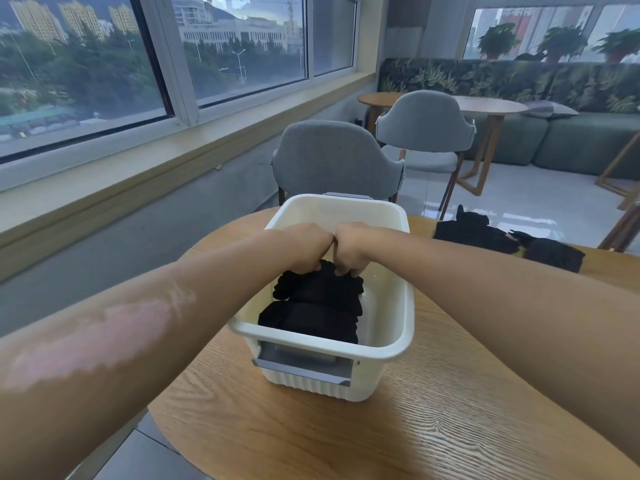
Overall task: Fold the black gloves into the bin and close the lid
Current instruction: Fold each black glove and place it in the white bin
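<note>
A white plastic bin [391, 337] with grey handles stands open on the round wooden table [398, 438]. Inside it lie folded black gloves [311, 320]. My left hand [304, 245] and my right hand [353, 245] are side by side over the bin, knuckles touching, each gripping the far edge of the top folded glove [322, 282] with curled fingers. More black gloves [498, 237] lie loose on the table to the right of the bin. No lid is in view.
Two grey upholstered chairs [332, 161] stand behind the table. A window ledge [138, 174] runs along the left. Another round table [491, 105] and a green sofa [571, 140] are at the back right.
</note>
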A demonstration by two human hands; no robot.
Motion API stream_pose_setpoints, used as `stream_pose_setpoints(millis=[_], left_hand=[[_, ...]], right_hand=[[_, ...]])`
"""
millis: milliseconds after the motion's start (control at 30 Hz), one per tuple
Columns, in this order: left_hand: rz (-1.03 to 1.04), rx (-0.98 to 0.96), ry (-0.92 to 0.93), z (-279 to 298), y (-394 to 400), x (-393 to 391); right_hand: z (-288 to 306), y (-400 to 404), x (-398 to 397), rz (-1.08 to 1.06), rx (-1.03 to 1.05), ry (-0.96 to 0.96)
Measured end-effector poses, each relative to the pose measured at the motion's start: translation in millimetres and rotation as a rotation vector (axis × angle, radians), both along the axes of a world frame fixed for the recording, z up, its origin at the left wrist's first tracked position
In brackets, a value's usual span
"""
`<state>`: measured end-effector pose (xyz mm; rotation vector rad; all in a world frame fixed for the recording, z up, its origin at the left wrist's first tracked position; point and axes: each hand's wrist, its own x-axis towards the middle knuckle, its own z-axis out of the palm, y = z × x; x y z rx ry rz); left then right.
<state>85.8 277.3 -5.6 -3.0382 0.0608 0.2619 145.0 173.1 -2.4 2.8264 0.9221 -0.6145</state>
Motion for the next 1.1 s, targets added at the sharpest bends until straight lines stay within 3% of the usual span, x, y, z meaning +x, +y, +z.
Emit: stream_pose_setpoints(millis=[167, 467, 733, 1100], left_hand=[[0.032, 0.047, 0.003, 8.5, -6.3, -9.8], [0.017, 0.041, -0.123, 73.2, -36.1, -44.7], [-0.108, -0.079, -0.274, 106.3, -100.3, -57.4], [-0.194, -0.140, -0.208, 74.9, -207.5, -46.1]], right_hand=[[21.5, -11.2, -13.7, 0.079, 0.030, -0.056], [86.9, -68.2, -30.2, 0.024, 0.444, -0.273], [119.7, -156.1, -33.2, -0.061, 0.400, -0.364], [87.2, -276.5, -40.1, -0.227, 0.276, -0.365]])
